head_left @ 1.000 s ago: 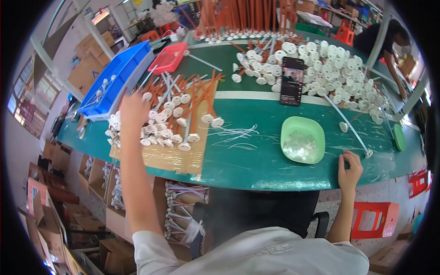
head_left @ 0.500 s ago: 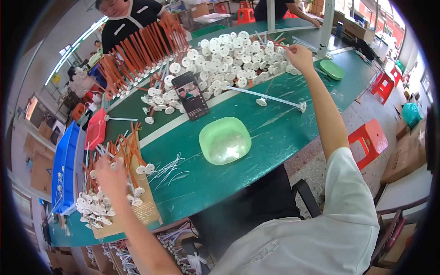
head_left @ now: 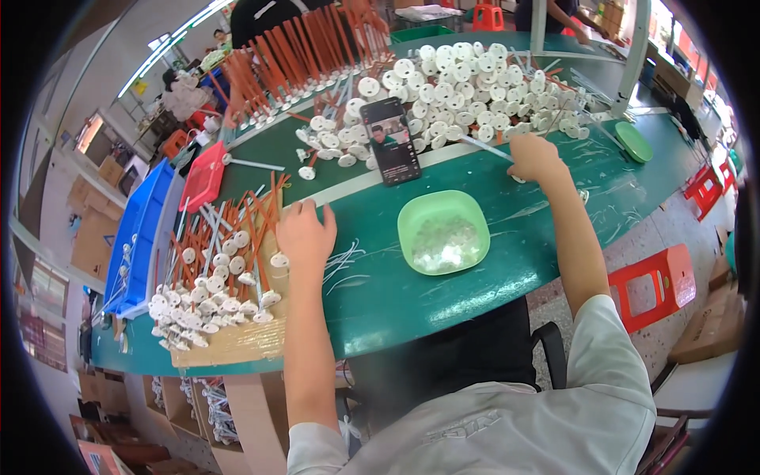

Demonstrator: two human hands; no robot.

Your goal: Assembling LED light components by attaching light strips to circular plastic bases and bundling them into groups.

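My right hand [head_left: 538, 162] is over a long pale rod [head_left: 487, 148] with a white disc at its end, its fingers curled round the middle of the rod. Much of the rod is behind the hand. My left hand [head_left: 305, 233] has its fingers partly spread and nothing visible in them, at the right edge of a cardboard sheet [head_left: 245, 348]. On that sheet lie brown and grey rods with white discs [head_left: 210, 297]. Thin white strips [head_left: 343, 265] lie just right of my left hand. Between my hands stands a light green bowl [head_left: 416, 214] holding small clear pieces.
A large heap of white discs on rods [head_left: 467, 87] covers the table's [head_left: 364, 317] far side. A phone [head_left: 390, 146] leans against it. Brown rods stand upright in rows [head_left: 301, 51] near another person. Blue [head_left: 142, 245] and red trays [head_left: 203, 178] are left; a green dish [head_left: 633, 142] is right.
My right hand has come from the heap's right end down to the long rod. My left hand has moved right, off the rods on the cardboard. The whole view has shifted too.
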